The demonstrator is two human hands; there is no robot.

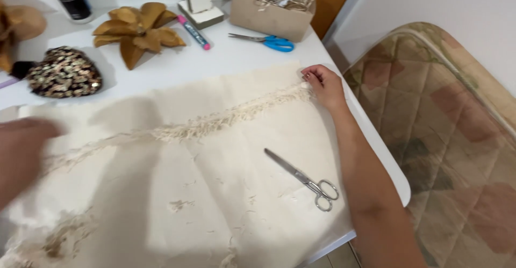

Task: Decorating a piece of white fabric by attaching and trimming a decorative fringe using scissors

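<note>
You had matt, cream woven cloth [215,182] with a rough frayed fringe [226,118] on the smooth white surface [226,58]. The scissors [303,180] were shiny bare metal; the box [269,16] was dull cardboard.

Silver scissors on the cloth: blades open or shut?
Shut. The silver scissors lie flat on the cloth, blades together as one straight strip, handle loops side by side.
</note>
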